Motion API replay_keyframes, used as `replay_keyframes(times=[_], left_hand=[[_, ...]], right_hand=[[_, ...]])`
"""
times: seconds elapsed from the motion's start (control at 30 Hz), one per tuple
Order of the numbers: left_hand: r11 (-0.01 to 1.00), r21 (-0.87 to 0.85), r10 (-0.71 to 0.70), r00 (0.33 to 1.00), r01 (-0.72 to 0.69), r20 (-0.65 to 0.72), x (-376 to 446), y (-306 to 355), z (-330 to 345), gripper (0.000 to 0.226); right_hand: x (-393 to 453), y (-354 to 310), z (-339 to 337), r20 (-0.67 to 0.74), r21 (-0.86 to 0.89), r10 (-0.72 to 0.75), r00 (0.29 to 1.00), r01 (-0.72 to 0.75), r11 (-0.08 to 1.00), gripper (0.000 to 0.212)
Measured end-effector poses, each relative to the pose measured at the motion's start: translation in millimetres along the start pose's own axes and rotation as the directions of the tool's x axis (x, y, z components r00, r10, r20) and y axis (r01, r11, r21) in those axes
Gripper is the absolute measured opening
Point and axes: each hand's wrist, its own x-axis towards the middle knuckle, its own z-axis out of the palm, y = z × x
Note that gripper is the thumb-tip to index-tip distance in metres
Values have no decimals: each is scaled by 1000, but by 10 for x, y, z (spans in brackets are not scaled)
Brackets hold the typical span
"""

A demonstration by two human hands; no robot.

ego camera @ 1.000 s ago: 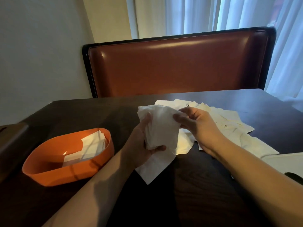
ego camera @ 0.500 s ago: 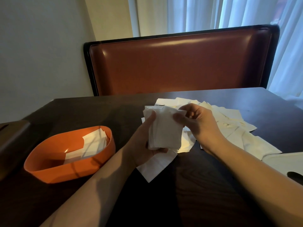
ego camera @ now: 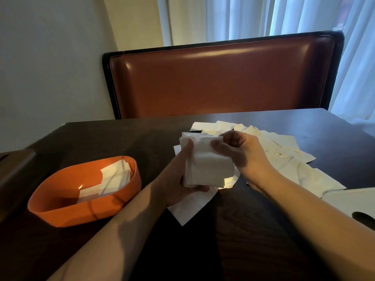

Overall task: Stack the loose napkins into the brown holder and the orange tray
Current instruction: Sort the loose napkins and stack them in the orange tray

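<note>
Both hands' fingers curl round one napkin stack (ego camera: pixel 207 161); loose sheets could slip onto the table (ego camera: pixel 121 134); the orange tray (ego camera: pixel 85 209) sits apart.

Brown booth seat (ego camera: pixel 219 78), white curtains (ego camera: pixel 263 15)

A thick stack of white napkins (ego camera: pixel 209 163) is held upright above the worktop (ego camera: pixel 105 136), gripped from below by the left hand (ego camera: pixel 178 179) and pinched at its upper right edge by the right hand (ego camera: pixel 241 153). More loose napkins (ego camera: pixel 284 153) are spread flat and overlapping just behind and to the right. One single napkin (ego camera: pixel 190 207) lies flat under the stack. The orange tray (ego camera: pixel 60 209), oval and shallow, sits to the left with a few napkins (ego camera: pixel 109 179) inside. The brown holder (ego camera: pixel 14 171) is partly seen at the left edge.
</note>
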Motion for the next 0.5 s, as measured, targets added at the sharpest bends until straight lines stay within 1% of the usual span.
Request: replay_keyframes(times=[0.03,0.1,0.13,0.17,0.2,0.27,0.3,0.33,0.37,0.4,0.43,0.47,0.5], left_hand=[[1000,-2,-4,1000,4,27,-6,6,-5,52],[1000,17,-25,997,24,66,6,1,-33,86],[999,11,-32,998,31,62,1,1,-32,97],[1000,0,-28,998,28,49,-1,1,-26,100],[1000,-6,-22,999,23,33,1,-6,-27,94],[999,-44,0,1000,-1,-13,15,-15,-28,65],[999,-54,7,999,-9,-43,5,-10,-19,53],[998,-58,12,997,-16,-79,8,-6,-29,49],[999,-52,12,996,-17,-92,5,4,-23,50],[999,-39,16,995,-20,-97,-8,16,-6,52],[999,-33,22,995,-25,-93,-17,31,19,53],[999,-32,32,997,-34,-76,-29,36,21,51],[999,-29,37,998,-38,-49,-29,29,24,49]], right_hand=[[1,12,40,-41,26,12,999,-11,1000,11],[14,47,77,-82,81,43,996,-37,996,8],[9,54,85,-87,97,57,995,-48,994,8],[1,53,81,-83,104,62,995,-54,993,7],[-7,30,70,-76,88,50,996,-44,995,8],[-21,-58,26,-30,62,7,1000,-5,998,13],[-22,-102,-8,25,132,14,1000,-17,991,15],[-26,-157,-40,101,254,52,994,-77,964,15],[-27,-203,-73,186,373,98,978,-162,914,12],[-38,-244,-99,261,453,125,957,-235,860,7],[-52,-264,-106,315,491,137,939,-285,823,3],[-67,-269,-102,351,499,139,926,-310,809,2],[-73,-248,-86,352,465,135,926,-298,834,4]])
